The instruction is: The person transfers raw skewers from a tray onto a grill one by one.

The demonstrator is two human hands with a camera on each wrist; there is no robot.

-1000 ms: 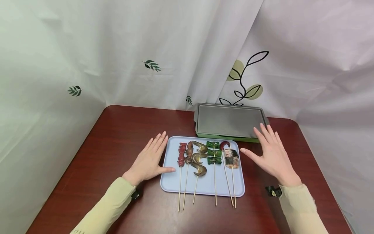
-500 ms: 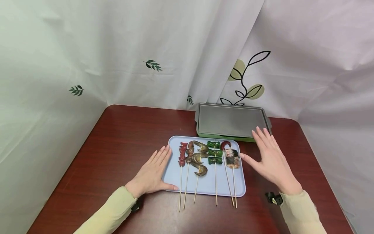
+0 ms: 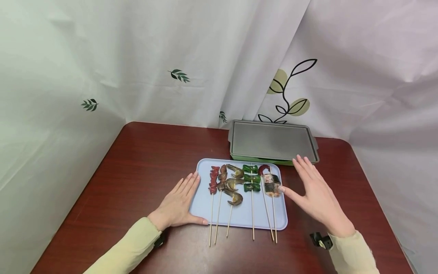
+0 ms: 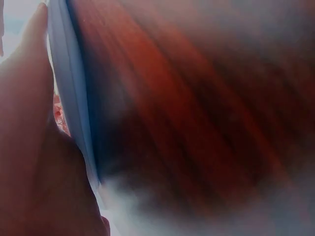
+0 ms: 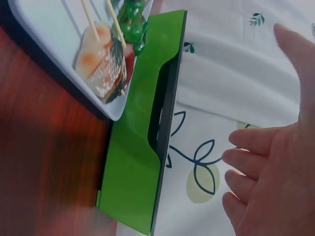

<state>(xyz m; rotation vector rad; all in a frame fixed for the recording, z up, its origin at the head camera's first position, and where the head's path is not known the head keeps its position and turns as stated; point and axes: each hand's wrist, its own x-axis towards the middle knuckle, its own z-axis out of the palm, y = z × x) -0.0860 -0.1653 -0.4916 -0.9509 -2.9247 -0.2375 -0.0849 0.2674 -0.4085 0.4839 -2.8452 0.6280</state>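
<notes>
A pale blue tray (image 3: 241,219) lies on the table, bearing several food skewers side by side. From left to right come red pieces (image 3: 213,180), brown meat (image 3: 222,178), curled grey-brown pieces (image 3: 234,198), green pepper rolls (image 3: 251,179), a dark red curl (image 3: 262,169) and banded fish chunks (image 3: 272,185). My left hand (image 3: 178,203) lies with straight fingers along the tray's left edge, thumb at the front corner. Over the tray's right side, near the fish skewer, my right hand (image 3: 318,194) is spread and holds nothing; the right wrist view shows its fingers apart from the tray.
Behind the tray stands a flat grey griddle plate (image 3: 270,140) on a green base (image 5: 130,162). Bare skewer sticks (image 3: 253,234) jut over the tray's front rim. The dark red table (image 3: 147,152) is enclosed by white leaf-print curtains (image 3: 191,45).
My left hand has come down along the tray's left side, its thumb moving to the front corner. My right hand has shifted slightly nearer and leftward. Tray and skewers look unmoved.
</notes>
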